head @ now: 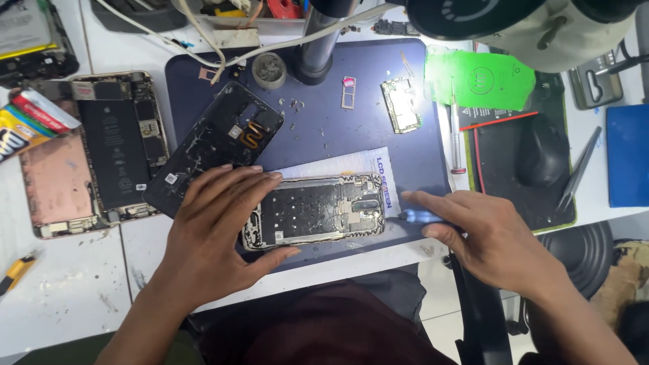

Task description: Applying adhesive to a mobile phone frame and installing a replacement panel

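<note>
Left hand (216, 226) is down flat, fingers spread wide, palm pressing the left end of the stripped phone frame (318, 211), not gripping, just pinning it to the dark work mat (324, 128). That frame lies with its long axis running nine to three o'clock across the near edge of the mat, sitting on a white printed sheet (351, 165). Right hand (483, 236) sits at the frame's three o'clock, just beside its right end, fingers loosely curled and stretched toward a small blue tool (419, 216) lying on the mat; whether the fingertips actually have hold of it, I cannot tell. So the left hand is the one on the frame, the right the nearer to the tool. At eleven o'clock from the left hand lies a black phone back cover (213, 145), tilted diagonally, and farther out at nine o'clock an opened phone with its battery showing (118, 152) rests on the white tabletop (74, 290). A small circuit board (401, 105) lies at one o'clock, a green pad (480, 81) beyond it, tweezers (578, 169) off right.
</note>
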